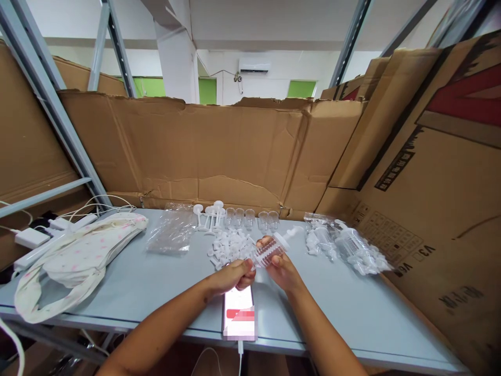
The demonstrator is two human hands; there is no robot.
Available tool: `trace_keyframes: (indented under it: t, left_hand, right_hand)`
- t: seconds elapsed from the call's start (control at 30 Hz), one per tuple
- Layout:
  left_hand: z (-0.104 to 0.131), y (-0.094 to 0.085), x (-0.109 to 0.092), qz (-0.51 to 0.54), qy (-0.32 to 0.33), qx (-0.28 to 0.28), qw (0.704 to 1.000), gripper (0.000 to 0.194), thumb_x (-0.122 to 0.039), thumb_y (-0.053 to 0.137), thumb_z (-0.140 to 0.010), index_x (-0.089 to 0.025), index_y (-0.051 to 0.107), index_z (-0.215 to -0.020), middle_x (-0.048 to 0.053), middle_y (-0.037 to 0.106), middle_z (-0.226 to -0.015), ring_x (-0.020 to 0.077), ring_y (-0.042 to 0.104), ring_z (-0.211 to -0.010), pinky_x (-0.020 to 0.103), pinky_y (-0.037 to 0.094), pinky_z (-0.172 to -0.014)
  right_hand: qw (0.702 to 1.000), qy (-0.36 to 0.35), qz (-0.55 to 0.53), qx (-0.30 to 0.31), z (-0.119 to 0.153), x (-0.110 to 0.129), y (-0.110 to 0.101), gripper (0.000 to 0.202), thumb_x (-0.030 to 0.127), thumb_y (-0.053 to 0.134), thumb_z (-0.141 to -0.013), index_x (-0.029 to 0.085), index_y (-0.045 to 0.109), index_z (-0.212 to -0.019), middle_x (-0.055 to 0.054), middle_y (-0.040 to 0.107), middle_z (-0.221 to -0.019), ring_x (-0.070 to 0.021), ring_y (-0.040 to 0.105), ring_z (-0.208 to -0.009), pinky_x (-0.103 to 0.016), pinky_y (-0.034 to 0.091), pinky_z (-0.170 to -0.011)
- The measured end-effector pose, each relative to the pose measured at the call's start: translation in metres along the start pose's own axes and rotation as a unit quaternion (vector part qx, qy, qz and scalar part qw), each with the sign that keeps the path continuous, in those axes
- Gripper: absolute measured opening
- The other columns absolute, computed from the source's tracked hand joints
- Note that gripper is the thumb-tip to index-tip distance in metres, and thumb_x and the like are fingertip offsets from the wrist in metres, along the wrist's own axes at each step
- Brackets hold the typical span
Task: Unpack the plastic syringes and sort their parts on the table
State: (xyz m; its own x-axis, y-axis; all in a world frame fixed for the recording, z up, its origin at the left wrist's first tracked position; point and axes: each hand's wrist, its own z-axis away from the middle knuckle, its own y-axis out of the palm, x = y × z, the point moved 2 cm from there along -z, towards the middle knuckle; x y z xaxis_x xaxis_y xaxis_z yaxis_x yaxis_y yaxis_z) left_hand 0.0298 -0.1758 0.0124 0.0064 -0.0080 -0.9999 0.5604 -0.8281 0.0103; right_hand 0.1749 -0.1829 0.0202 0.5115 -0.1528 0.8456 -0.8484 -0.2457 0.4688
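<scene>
My right hand (282,267) is wrapped round a clear ribbed plastic tube (270,251) that lies tilted in the air over the table. From its upper right end sticks out a white plunger (290,234) with a flange. My left hand (235,274) is closed in a pinch at the tube's lower left end; what its fingertips hold is hidden. Just behind the hands lies a heap of small white plastic pieces (229,246). Below my left hand is a phone (238,300) with a lit screen, partly covered by the hand.
Several white plungers (213,214) and clear tubes (249,218) stand along the back. A clear plastic bag (170,232) and a white cloth bag (78,256) lie left. Filled bags of white parts (358,248) lie right. Cardboard (219,146) walls the grey table (164,271).
</scene>
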Motion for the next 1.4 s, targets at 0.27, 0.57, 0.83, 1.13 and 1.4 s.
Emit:
trace_keyframes:
  t: [0.27,0.57,0.83,1.13,1.4]
  left_hand:
    - [0.002,-0.014,-0.007,-0.335,0.087,-0.277,0.897,0.045,-0.059,0.031,-0.086,-0.019,0.050,-0.079,0.001,0.053,-0.071,0.0137,0.048,-0.063,0.026,0.036,-0.059]
    - [0.006,-0.017,-0.007,-0.535,0.090,-0.312,0.780,0.039,-0.055,0.040,-0.084,-0.019,0.051,-0.075,0.005,0.056,-0.071,0.0173,0.050,-0.066,0.027,0.035,-0.062]
    - [-0.006,-0.011,0.001,-0.001,-0.043,-0.065,0.997,0.054,-0.069,0.011,-0.081,-0.022,0.027,-0.060,-0.009,0.016,-0.045,0.0080,0.014,-0.039,0.023,0.019,-0.042]
    - [0.006,-0.022,-0.003,-0.560,0.145,-0.324,0.748,0.034,-0.048,0.043,-0.086,-0.019,0.055,-0.100,0.007,0.063,-0.090,0.0185,0.057,-0.081,0.028,0.039,-0.072]
    - [-0.002,-0.015,-0.003,-0.217,0.020,-0.212,0.953,0.054,-0.059,0.016,-0.087,-0.019,0.043,-0.063,-0.003,0.037,-0.047,0.0107,0.035,-0.044,0.024,0.029,-0.048]
  right_hand:
    - [0.998,-0.018,-0.017,-0.061,-0.009,-0.013,0.000,0.028,0.041,0.072,-0.064,0.025,0.062,-0.085,0.000,0.062,-0.081,-0.0140,0.052,-0.064,-0.027,0.042,-0.060]
    - [0.997,-0.013,-0.046,-0.058,-0.010,-0.024,-0.003,0.020,0.037,0.072,-0.068,0.021,0.062,-0.076,0.002,0.059,-0.063,-0.0109,0.049,-0.056,-0.025,0.042,-0.059]
    - [0.997,-0.046,-0.023,-0.058,-0.007,-0.010,0.002,0.035,0.037,0.077,-0.059,0.024,0.061,-0.088,-0.002,0.065,-0.087,-0.0177,0.057,-0.077,-0.028,0.045,-0.065]
    - [0.996,-0.033,-0.032,-0.082,-0.011,-0.022,-0.006,0.026,0.039,0.073,-0.065,0.021,0.064,-0.081,0.002,0.059,-0.068,-0.0088,0.047,-0.054,-0.023,0.041,-0.054]
    - [0.997,-0.034,-0.021,-0.061,-0.011,-0.019,-0.004,0.025,0.041,0.073,-0.066,0.020,0.064,-0.077,0.001,0.059,-0.068,-0.0102,0.046,-0.056,-0.024,0.039,-0.055]
